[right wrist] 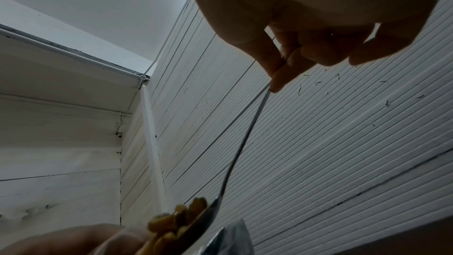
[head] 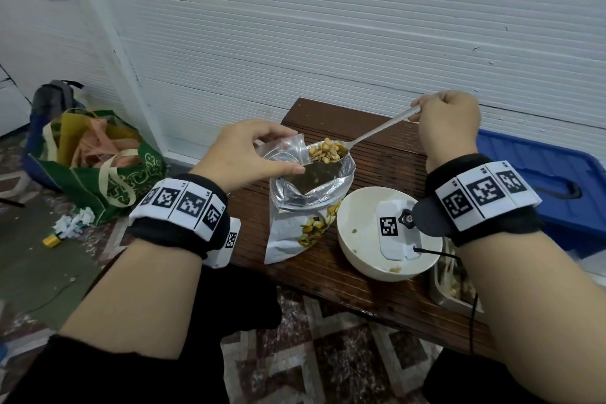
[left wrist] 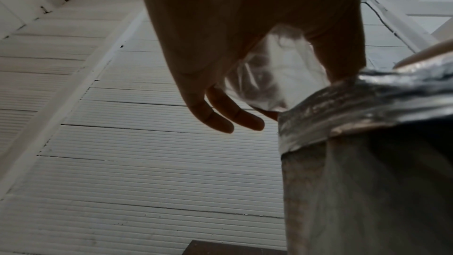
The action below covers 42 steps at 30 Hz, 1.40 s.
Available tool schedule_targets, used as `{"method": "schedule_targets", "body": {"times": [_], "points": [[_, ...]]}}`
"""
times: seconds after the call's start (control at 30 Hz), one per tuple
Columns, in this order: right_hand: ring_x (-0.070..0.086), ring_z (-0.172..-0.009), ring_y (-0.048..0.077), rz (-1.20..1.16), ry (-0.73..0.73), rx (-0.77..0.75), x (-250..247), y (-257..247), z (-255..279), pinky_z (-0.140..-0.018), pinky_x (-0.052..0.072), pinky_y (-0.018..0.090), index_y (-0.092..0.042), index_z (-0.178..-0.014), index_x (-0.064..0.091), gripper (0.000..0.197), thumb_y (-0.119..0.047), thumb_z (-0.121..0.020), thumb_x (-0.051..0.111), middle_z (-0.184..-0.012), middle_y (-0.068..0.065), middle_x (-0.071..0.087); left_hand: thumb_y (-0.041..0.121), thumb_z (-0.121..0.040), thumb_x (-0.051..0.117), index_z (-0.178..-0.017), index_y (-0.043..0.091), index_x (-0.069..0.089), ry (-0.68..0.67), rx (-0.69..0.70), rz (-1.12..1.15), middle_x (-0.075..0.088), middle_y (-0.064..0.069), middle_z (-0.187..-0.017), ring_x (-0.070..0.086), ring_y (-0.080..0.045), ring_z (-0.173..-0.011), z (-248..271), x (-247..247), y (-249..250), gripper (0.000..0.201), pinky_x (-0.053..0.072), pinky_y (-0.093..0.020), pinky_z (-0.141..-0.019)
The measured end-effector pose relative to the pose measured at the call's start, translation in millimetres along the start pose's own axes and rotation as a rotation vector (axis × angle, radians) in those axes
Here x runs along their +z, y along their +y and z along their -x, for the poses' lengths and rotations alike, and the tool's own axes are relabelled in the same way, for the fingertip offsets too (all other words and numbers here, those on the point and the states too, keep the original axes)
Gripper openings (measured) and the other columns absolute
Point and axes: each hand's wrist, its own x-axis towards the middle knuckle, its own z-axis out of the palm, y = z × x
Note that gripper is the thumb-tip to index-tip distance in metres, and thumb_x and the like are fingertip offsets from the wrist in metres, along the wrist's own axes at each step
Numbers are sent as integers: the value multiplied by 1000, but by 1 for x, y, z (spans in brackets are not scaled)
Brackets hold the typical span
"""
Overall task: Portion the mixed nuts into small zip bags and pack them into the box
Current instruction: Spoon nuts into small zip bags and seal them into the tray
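Ribbed wooden table (head: 387, 161) | left hand (head: 242, 154) pinching clear zip bag (head: 288, 149) | right hand (head: 449, 125) gripping steel spoon (head: 377, 131)

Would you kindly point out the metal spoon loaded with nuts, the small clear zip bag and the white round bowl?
Metal spoon loaded with nuts (head: 377, 132): head view, middle of the handle.
Small clear zip bag (head: 292, 148): head view, upper plastic wall.
White round bowl (head: 352, 251): head view, bare inner wall, left side.

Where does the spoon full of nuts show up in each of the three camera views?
Head: spoon at centre, above the big foil bag.
Left wrist: not in view.
Right wrist: spoon runs from the right hand down to bottom centre.
Shared landmark: ribbed white wall.
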Motion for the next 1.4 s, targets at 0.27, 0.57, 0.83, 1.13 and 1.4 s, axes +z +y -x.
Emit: {"method": "schedule_targets", "body": {"times": [0.27,0.57,0.83,1.13,1.4], "points": [[55,-78,22,-3,-4,27,-4,2,-2,-81,51,42,-3,-73,65,27,-8,-90,45,-82,5,59,45,-59,86,-110,33,67,1,26,-58,63,20,-103,52,10,-98,0,1,0,55,36,-9,-79],[58,-82,22,-38,-9,-20,-2,1,2,-84,50,40,-15,-64,59,32,-8,-91,44,-83,4,63,45,-61,84,-108,30,67,-8,74,-66,62,15,-104,54,1,-98,3,8,9,53,35,-7,-76],[58,-75,-2,-150,-118,-185,15,-7,24,-83,42,26,-26,-68,60,31,-19,-97,50,-74,-10,64,48,-66,80,-98,33,65,59,89,-44,65,15,-100,56,4,-93,2,19,14,39,36,0,-74],[61,-74,3,-407,-144,-530,6,-16,33,-74,48,14,-13,-93,63,12,-12,-97,52,-86,-9,65,41,-76,76,-94,35,66,138,23,135,69,14,-93,62,3,-83,6,18,19,21,48,-7,-67],[57,-69,-2,-443,190,-402,-5,-10,23,-75,50,19,-27,-80,52,24,-13,-99,45,-84,-13,62,45,-76,71,-86,42,61,180,-10,184,66,18,-86,59,9,-76,10,7,18,15,44,-8,-66]]}}
